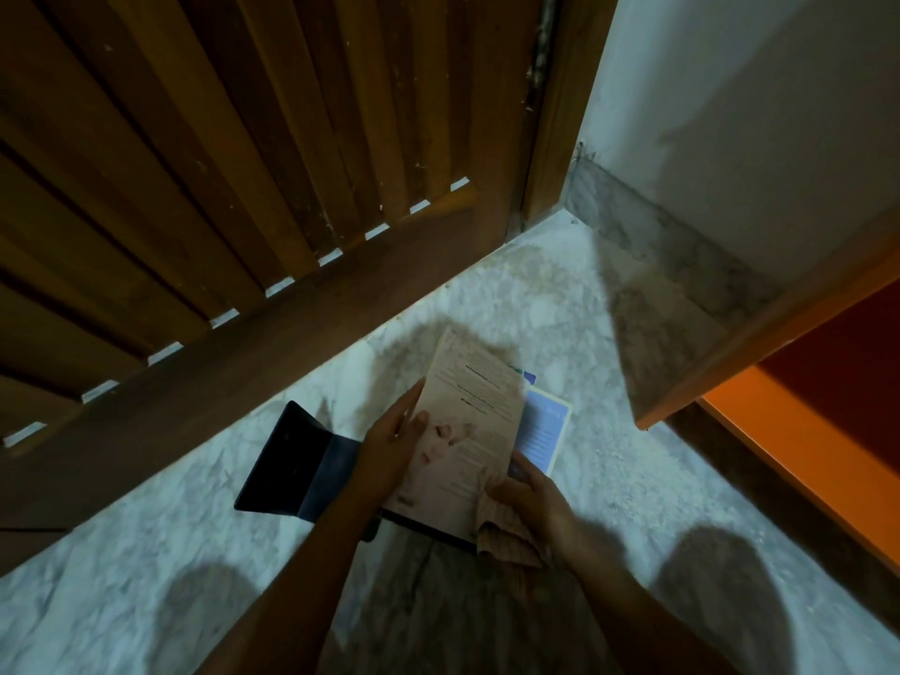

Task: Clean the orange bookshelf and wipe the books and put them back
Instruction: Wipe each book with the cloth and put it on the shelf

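Book (470, 416) gripped between left hand (389, 448) and right hand (533, 504).

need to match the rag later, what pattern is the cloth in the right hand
The cloth has fine stripes on pinkish beige; head view shows it best.

door (195, 187): slatted wood; floor (609, 479): mottled marble; book (467, 431): matt paper
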The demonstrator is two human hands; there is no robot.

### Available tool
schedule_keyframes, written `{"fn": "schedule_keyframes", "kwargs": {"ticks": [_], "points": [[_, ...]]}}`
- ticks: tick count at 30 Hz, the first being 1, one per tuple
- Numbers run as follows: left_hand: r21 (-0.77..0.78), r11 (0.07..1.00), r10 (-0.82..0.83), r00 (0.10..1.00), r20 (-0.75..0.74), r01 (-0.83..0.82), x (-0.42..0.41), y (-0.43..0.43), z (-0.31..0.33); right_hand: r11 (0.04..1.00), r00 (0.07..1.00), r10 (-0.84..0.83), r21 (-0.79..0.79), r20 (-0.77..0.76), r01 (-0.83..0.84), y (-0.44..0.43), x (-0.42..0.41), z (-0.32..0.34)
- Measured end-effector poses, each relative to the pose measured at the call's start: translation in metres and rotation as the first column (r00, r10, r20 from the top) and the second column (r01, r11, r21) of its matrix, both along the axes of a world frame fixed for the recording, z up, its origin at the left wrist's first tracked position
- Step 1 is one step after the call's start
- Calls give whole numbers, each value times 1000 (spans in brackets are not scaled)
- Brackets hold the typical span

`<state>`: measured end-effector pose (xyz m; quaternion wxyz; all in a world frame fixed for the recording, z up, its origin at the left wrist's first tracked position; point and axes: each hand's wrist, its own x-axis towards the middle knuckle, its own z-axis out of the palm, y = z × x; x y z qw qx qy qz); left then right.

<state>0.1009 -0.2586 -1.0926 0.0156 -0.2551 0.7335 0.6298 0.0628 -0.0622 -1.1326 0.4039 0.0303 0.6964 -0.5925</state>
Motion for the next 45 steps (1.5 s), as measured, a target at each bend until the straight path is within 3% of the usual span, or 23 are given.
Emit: {"fn": "schedule_keyframes", "kwargs": {"ticks": [3, 5, 7, 10, 15, 17, 20, 22, 24, 26, 28, 29, 32, 34, 38, 42, 45], "points": [[-67, 998, 8, 1000, -28, -10, 0, -1, 24, 935, 970, -173, 282, -172, 217, 0, -19, 24], [-119, 993, 3, 998, -57, -10, -1, -1, 45, 891, 893, -316, 224, -321, 396, 3, -32, 60], [-159, 987, 12, 994, -110, -30, -3, 3, 70, 880, 806, -351, 125, -476, 458, 2, -45, 102], [-182, 981, 21, 966, -258, -70, -4, 23, 116, 908, 632, -267, 29, -728, 417, -17, -61, 172], [-146, 984, 37, 908, -417, -107, 4, 66, 178, 961, 331, -120, -26, -936, 275, -52, -57, 275], [-49, 991, 87, 880, -467, -123, 12, 77, 202, 930, 297, -197, -82, -934, 359, -36, -63, 292], [114, 987, 159, 848, -505, -117, 23, 86, 233, 790, 394, -432, -130, -811, 599, 7, -75, 303], [134, 981, 188, 828, -528, -137, 23, 93, 249, 765, 391, -426, -94, -816, 637, 15, -65, 311], [122, 980, 197, 807, -556, -156, 21, 104, 264, 864, 300, -303, -127, -905, 488, 4, -39, 323], [137, 973, 231, 786, -574, -186, 20, 111, 275, 959, 122, -107, -71, -987, 274, -2, -12, 328], [212, 955, 294, 762, -578, -207, 21, 112, 283, 976, 19, -10, -5, -1000, 216, 8, -9, 327], [253, 943, 326, 752, -573, -217, 23, 111, 287, 958, 51, -45, -28, -998, 285, 20, -16, 327], [322, 907, 413, 726, -550, -272, 31, 110, 299, 838, 261, -225, -50, -939, 543, 53, -33, 324], [350, 883, 463, 701, -543, -312, 30, 111, 305, 818, 241, -196, -23, -951, 575, 58, -24, 321], [447, 821, 558, 664, -498, -355, 24, 113, 314, 938, 83, -30, 0, -996, 346, 31, 22, 318], [565, 748, 624, 662, -416, -350, 27, 101, 315, 993, -246, 69, 43, -967, 109, 18, 54, 294], [631, 723, 619, 672, -407, -283, 35, 90, 313, 997, -394, 70, 56, -916, 49, 32, 50, 288]]}}
